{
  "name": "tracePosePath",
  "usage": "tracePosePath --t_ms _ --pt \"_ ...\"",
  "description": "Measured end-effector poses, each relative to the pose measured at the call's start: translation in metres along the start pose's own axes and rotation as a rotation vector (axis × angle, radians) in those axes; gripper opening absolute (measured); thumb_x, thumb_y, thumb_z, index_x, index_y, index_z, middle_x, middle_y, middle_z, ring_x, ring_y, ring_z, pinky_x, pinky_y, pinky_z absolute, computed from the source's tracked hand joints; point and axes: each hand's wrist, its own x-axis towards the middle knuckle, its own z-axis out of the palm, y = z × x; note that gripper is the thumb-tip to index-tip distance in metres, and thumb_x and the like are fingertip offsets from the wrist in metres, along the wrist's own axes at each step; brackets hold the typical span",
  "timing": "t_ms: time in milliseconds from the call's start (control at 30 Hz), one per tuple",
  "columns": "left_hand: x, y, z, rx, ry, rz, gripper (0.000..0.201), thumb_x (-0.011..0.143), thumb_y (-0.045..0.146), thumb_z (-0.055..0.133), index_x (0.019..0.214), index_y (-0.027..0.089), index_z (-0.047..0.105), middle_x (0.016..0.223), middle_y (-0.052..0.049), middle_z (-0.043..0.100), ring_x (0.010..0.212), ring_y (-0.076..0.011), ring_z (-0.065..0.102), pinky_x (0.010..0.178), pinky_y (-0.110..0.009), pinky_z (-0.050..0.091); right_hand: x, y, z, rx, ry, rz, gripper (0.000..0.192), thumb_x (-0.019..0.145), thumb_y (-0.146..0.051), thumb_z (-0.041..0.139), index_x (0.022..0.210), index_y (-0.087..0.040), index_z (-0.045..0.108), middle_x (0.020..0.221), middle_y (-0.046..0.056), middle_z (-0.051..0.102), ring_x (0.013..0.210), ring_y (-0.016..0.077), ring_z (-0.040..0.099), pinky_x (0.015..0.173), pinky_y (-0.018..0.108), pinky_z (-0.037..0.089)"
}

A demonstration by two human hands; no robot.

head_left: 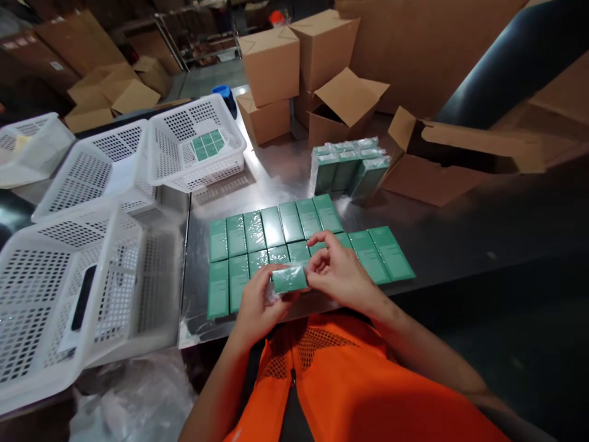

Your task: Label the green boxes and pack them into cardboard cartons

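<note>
A small green box (pixel 289 279) in shiny clear film is in my left hand (pixel 260 304), whose thumb and fingers grip its left end and underside. My right hand (pixel 338 273) is at the box's right end, with the thumb and some fingers curled together and the index finger raised and bent. Whether those fingers pinch a bit of film is too small to tell. Beneath and beyond both hands, green boxes (pixel 291 222) lie flat in two rows on the metal table (pixel 197 288); my hands hide part of the near row.
Film-wrapped green boxes (pixel 347 162) stand behind the rows. Open cardboard cartons (pixel 442 175) and stacked closed cartons (pixel 271 67) are further back. At left are white perforated baskets (pixel 184 178), one holding green boxes. Clear plastic (pixel 138 399) hangs below the table's left side.
</note>
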Motion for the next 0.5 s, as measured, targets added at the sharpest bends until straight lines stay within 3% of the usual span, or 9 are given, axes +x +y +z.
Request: tracePosePath --t_ms 100,167,267,333,400,500 --pt "-0.001 -0.009 0.002 0.128 -0.057 -0.011 0.029 0.083 0.024 0.063 0.111 0.02 0.064 0.108 -0.009 0.068 0.099 -0.0258 0.064 0.086 -0.039 0.052 -0.001 0.016 0.002 -0.372 -0.09 -0.044 0.031 0.078 -0.01 0.059 0.106 -0.023 0.056 0.069 -0.002 0.067 0.062 0.0179 0.063 0.061 0.027 0.045" --pt "-0.003 -0.014 0.003 0.228 -0.072 0.002 0.03 0.082 0.021 0.06 0.111 0.019 0.064 0.112 -0.01 0.066 0.104 -0.0277 0.063 0.089 -0.041 0.052 -0.004 0.022 0.0 -0.429 -0.13 -0.164 0.036 0.081 -0.012 0.061 0.116 -0.02 0.058 0.091 0.006 0.07 0.085 0.023 0.066 0.076 0.033 0.049" --pt "-0.005 -0.015 0.002 0.36 -0.082 0.022 0.032 0.083 0.019 0.057 0.114 0.019 0.062 0.117 -0.012 0.064 0.109 -0.0294 0.061 0.088 -0.042 0.052 -0.006 0.02 -0.007 -0.25 -0.198 -0.413 0.07 0.074 -0.021 0.077 0.138 -0.02 0.049 0.128 0.013 0.059 0.121 0.028 0.055 0.1 0.041 0.045" --pt "-0.006 -0.015 0.001 0.442 -0.106 0.051 0.032 0.084 0.022 0.058 0.115 0.019 0.062 0.116 -0.013 0.064 0.106 -0.0302 0.062 0.08 -0.04 0.053 -0.004 0.014 -0.012 -0.078 -0.247 -0.473 0.063 0.074 -0.032 0.083 0.132 -0.023 0.058 0.122 0.009 0.063 0.115 0.0252 0.058 0.099 0.038 0.047" --pt "-0.006 -0.015 0.0 0.49 -0.131 0.142 0.029 0.087 0.032 0.059 0.113 0.019 0.062 0.107 -0.012 0.066 0.095 -0.0296 0.063 0.069 -0.036 0.051 -0.001 0.008 -0.014 0.1 -0.222 -0.437 0.042 0.079 -0.043 0.079 0.115 -0.022 0.068 0.107 0.006 0.069 0.1 0.0215 0.064 0.091 0.034 0.05" --pt "-0.006 -0.009 0.0 0.421 -0.105 0.392 0.031 0.095 0.046 0.048 0.099 0.019 0.063 0.086 -0.009 0.063 0.075 -0.0246 0.06 0.059 -0.031 0.044 -0.001 0.001 -0.01 0.465 -0.216 -0.285 0.045 0.083 -0.053 0.072 0.114 -0.02 0.069 0.102 0.006 0.071 0.095 0.0201 0.066 0.086 0.032 0.052"
